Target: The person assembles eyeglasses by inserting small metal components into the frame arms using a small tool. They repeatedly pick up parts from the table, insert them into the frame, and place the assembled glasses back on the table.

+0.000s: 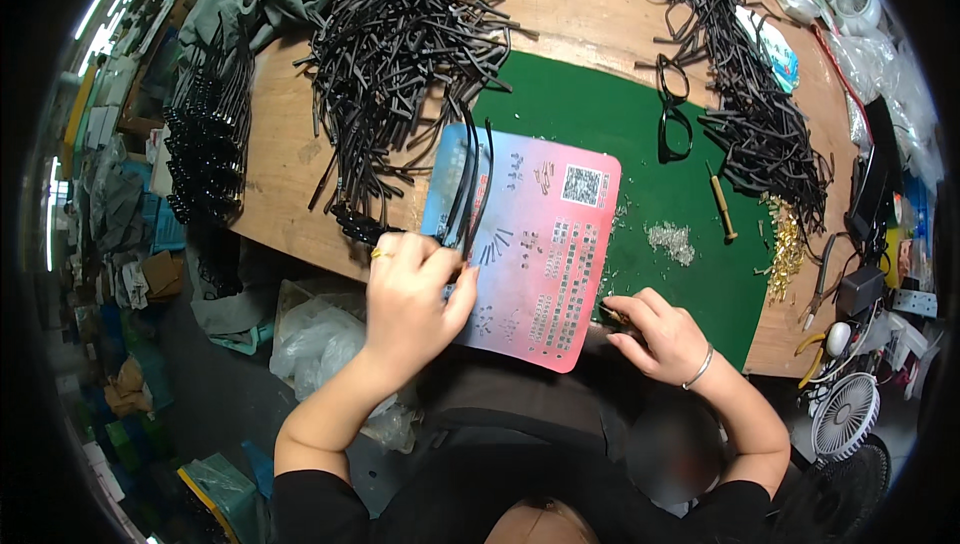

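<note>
My left hand [415, 289], with a ring on one finger, is closed round a pair of black eyeglass frames. Its slim black temples [468, 184] stick up past my fingers over a blue-and-pink printed mat [525, 319]; my hand hides much of the rest. By the mat's right edge, the thumb and fingers of my right hand [660, 336] pinch a small brass-coloured piece [614, 315], mostly hidden. Small screws and metal parts [490, 249] lie in groups on the printed mat. On the green mat [560, 94] are a brass screwdriver [722, 209] and a heap of tiny clear pieces [672, 243].
Heaps of black temples [400, 54] cover the table's far left, and another dark heap [770, 149] lies right. Black glasses frames [675, 132] rest on the green mat. Gold-coloured parts [786, 249], pliers [822, 279] and a white fan [846, 414] are at the right edge.
</note>
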A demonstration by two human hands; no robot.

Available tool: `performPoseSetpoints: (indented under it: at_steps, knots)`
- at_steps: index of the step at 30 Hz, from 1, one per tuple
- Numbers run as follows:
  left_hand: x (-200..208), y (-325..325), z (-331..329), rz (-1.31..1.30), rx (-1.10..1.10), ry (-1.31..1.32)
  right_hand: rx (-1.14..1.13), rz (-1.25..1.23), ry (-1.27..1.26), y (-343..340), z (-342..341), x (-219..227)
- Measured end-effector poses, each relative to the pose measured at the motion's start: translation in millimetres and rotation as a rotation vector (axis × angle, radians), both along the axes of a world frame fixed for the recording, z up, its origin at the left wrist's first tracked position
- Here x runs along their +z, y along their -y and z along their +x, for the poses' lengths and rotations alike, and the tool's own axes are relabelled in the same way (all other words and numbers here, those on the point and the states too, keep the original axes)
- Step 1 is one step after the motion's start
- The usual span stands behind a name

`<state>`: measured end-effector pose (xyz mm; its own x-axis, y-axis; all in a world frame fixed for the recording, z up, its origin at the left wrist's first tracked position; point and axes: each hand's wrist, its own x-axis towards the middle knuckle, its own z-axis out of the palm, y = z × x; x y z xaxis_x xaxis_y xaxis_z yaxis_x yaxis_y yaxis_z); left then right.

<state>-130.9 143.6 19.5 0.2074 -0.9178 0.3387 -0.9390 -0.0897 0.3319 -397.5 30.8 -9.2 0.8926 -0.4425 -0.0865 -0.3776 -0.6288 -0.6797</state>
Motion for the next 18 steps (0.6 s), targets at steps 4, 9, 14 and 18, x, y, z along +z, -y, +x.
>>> performPoseSetpoints:
  at_steps: [4, 9, 14, 18]
  knots:
    - [-33, 5, 0, 0.047, 0.019, 0.149, -0.040, 0.030, 0.012, -5, -2, 3]
    - [-4, 0, 74, -0.022, 0.324, -0.248, -0.113, 0.098, -0.039, 2, -10, 9]
    - [-74, -35, 199, 0.218, 0.486, 0.002, -0.081, 0.122, -0.011, 6, -6, 3]
    - [-71, -42, 238, 0.132, 0.495, -0.308, -0.162, 0.205, -0.015, 11, -22, 14]
